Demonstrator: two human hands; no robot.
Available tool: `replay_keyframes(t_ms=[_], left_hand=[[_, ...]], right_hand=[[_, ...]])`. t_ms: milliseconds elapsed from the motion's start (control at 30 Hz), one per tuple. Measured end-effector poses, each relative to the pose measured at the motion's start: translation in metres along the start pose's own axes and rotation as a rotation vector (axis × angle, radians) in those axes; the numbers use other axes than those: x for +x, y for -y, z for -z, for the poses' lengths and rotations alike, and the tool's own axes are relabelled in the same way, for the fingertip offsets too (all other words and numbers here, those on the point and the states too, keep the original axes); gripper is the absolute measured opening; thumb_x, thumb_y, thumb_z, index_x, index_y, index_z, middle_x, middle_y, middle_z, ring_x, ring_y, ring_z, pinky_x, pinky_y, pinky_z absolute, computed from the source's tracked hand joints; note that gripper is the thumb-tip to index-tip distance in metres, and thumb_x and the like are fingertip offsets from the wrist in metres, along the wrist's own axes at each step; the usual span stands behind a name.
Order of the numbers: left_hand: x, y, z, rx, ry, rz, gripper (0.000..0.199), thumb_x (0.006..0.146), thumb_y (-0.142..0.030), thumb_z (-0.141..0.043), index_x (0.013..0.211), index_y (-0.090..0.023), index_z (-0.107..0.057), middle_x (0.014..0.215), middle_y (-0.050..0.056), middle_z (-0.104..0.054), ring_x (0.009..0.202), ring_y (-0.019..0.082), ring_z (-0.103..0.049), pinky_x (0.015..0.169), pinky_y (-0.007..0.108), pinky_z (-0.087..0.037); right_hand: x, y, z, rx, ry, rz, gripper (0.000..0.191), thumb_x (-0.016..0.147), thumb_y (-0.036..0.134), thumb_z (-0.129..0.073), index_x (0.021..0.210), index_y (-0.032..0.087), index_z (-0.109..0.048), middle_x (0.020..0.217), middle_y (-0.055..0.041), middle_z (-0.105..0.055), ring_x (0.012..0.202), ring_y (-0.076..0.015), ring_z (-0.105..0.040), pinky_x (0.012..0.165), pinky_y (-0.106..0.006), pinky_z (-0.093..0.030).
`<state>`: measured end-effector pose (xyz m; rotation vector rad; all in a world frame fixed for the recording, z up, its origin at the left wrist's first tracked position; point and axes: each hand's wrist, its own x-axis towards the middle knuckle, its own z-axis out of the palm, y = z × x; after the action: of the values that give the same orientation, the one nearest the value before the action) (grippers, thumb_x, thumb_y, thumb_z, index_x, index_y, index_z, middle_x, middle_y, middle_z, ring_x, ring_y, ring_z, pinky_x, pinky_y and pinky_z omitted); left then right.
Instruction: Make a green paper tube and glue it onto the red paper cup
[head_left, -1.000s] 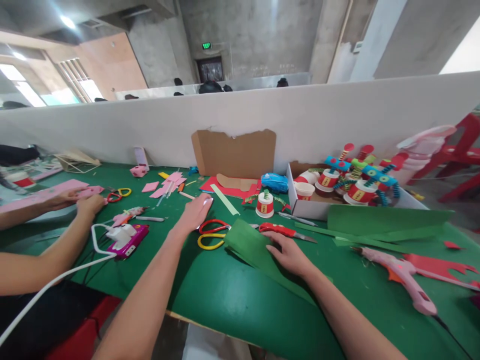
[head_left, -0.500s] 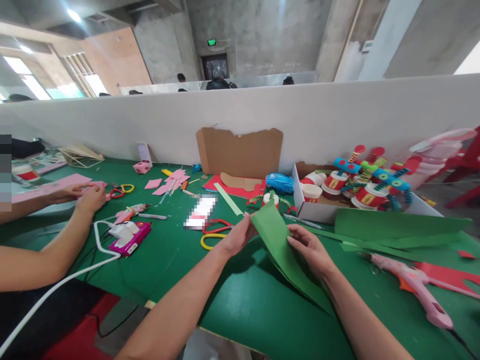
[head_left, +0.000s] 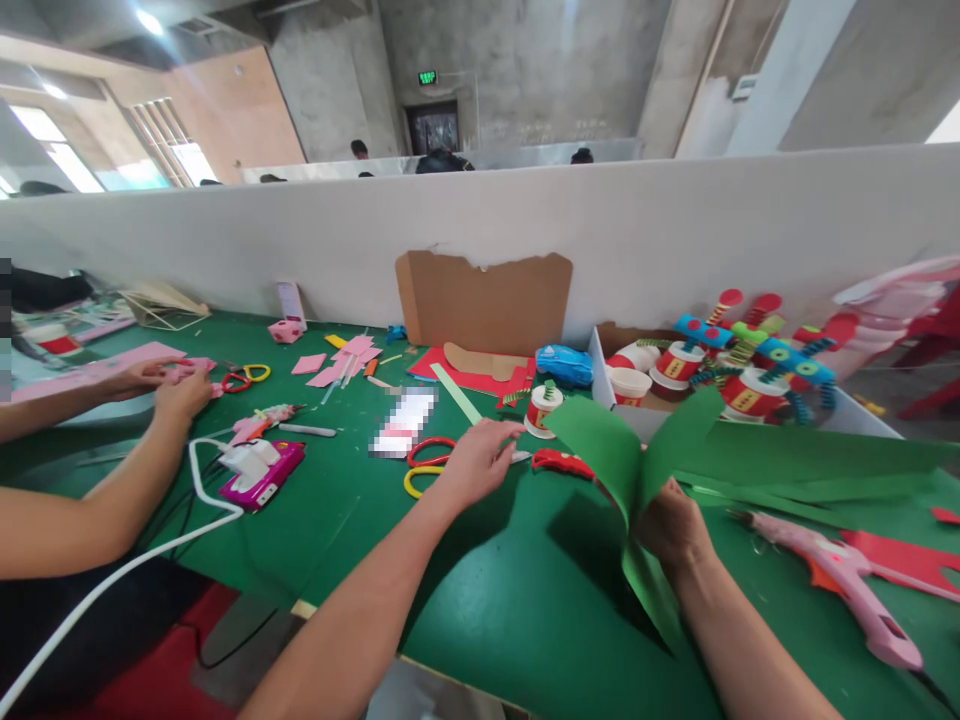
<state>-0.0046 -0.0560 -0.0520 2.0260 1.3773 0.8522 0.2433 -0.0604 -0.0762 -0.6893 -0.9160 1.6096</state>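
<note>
And the left hand (head_left: 476, 468) lets go, fingers loosely spread, freed up, it seems; the right hand (head_left: 677, 525) alone clutches the green paper (head_left: 604, 445), flaps fanned above the table (head_left: 495, 600)!

Pretty bright overall, lamp (head_left: 149, 21) flaring top left, windows (head_left: 56, 150) blown out. Soft shadow under the paper (head_left: 600, 440), slight sheen on the table (head_left: 480, 610). Edges look stretched; one white patch (head_left: 405, 422) is pixelated.
</note>
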Motion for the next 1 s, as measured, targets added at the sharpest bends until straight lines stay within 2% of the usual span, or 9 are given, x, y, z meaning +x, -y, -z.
replay_keyframes(t_ms=[67, 100, 167, 233, 400, 600, 767, 900, 1000], left_hand=[[-0.004, 0.001, 0.009, 0.496, 0.035, 0.07, 0.034, 0.088, -0.026, -0.047, 0.12, -0.019, -0.057, 0.124, 0.013, -0.06, 0.116, 0.03, -0.051, 0.095, 0.047, -0.041], [-0.006, 0.002, 0.013, 0.646, 0.079, 0.119, 0.034, 0.088, -0.027, -0.049, 0.12, -0.018, -0.057, 0.122, 0.016, -0.06, 0.113, 0.033, -0.051, 0.092, 0.048, -0.041], [-0.011, 0.002, 0.015, 0.768, 0.158, 0.177, 0.031, 0.087, -0.029, -0.051, 0.113, -0.016, -0.06, 0.111, 0.017, -0.064, 0.104, 0.034, -0.055, 0.085, 0.048, -0.044], [-0.016, 0.001, 0.013, 0.777, 0.187, 0.164, 0.025, 0.086, -0.027, -0.053, 0.106, -0.017, -0.062, 0.103, 0.016, -0.065, 0.101, 0.034, -0.055, 0.083, 0.046, -0.043], [-0.025, -0.008, 0.002, 0.816, 0.207, 0.115, 0.022, 0.088, -0.018, -0.044, 0.101, -0.018, -0.062, 0.106, 0.014, -0.063, 0.104, 0.03, -0.051, 0.086, 0.044, -0.04], [-0.023, -0.01, -0.007, 0.78, 0.162, 0.258, 0.023, 0.089, -0.016, -0.042, 0.102, -0.012, -0.061, 0.102, 0.019, -0.063, 0.102, 0.032, -0.053, 0.079, 0.042, -0.045], [0.004, -0.002, -0.012, 0.743, 0.088, 0.361, 0.03, 0.089, -0.011, -0.036, 0.104, -0.008, -0.062, 0.102, 0.024, -0.064, 0.103, 0.032, -0.056, 0.08, 0.041, -0.048], [0.036, 0.006, -0.013, 0.679, 0.029, 0.413, 0.026, 0.087, -0.012, -0.044, 0.104, -0.008, -0.063, 0.103, 0.024, -0.064, 0.106, 0.032, -0.057, 0.083, 0.039, -0.048], [0.05, 0.008, -0.009, 0.621, -0.029, 0.426, 0.026, 0.088, -0.018, -0.047, 0.107, -0.008, -0.062, 0.109, 0.025, -0.062, 0.11, 0.033, -0.056, 0.088, 0.04, -0.046]], right_hand=[[0.003, 0.0, 0.001, -0.009, -0.021, -0.005, 0.037, 0.053, 0.043, -0.085, 0.085, 0.032, -0.069, 0.078, 0.0033, -0.075, 0.078, -0.0234, -0.071, 0.089, -0.042, -0.053], [0.004, 0.0, 0.001, -0.015, -0.029, -0.016, 0.038, 0.053, 0.042, -0.085, 0.085, 0.032, -0.069, 0.08, 0.003, -0.075, 0.08, -0.0237, -0.071, 0.089, -0.042, -0.053], [0.005, 0.001, 0.0, -0.033, -0.05, -0.031, 0.038, 0.053, 0.041, -0.085, 0.087, 0.032, -0.069, 0.084, 0.0021, -0.075, 0.084, -0.0245, -0.07, 0.089, -0.043, -0.053], [0.005, 0.001, -0.001, -0.07, -0.073, -0.026, 0.038, 0.054, 0.042, -0.085, 0.087, 0.031, -0.068, 0.087, 0.0007, -0.075, 0.086, -0.0258, -0.07, 0.089, -0.045, -0.052], [0.004, 0.003, -0.003, -0.134, -0.102, 0.009, 0.044, 0.054, 0.049, -0.082, 0.089, 0.029, -0.065, 0.09, -0.0018, -0.074, 0.086, -0.027, -0.069, 0.088, -0.046, -0.052], [0.003, 0.004, -0.009, -0.091, -0.084, -0.011, 0.042, 0.052, 0.044, -0.085, 0.085, 0.028, -0.064, 0.086, 0.0003, -0.073, 0.084, -0.0236, -0.069, 0.087, -0.04, -0.053], [0.002, 0.004, -0.012, -0.09, -0.036, -0.032, 0.036, 0.056, 0.041, -0.084, 0.082, 0.027, -0.063, 0.078, 0.003, -0.072, 0.074, -0.0183, -0.068, 0.08, -0.033, -0.054], [0.0, 0.004, -0.016, -0.15, 0.006, -0.072, 0.037, 0.057, 0.043, -0.083, 0.085, 0.026, -0.064, 0.08, 0.0, -0.073, 0.073, -0.0204, -0.068, 0.074, -0.034, -0.053], [0.0, 0.002, -0.016, -0.153, 0.022, -0.099, 0.039, 0.057, 0.045, -0.082, 0.086, 0.026, -0.065, 0.076, 0.0002, -0.072, 0.066, -0.0189, -0.066, 0.068, -0.033, -0.053]])
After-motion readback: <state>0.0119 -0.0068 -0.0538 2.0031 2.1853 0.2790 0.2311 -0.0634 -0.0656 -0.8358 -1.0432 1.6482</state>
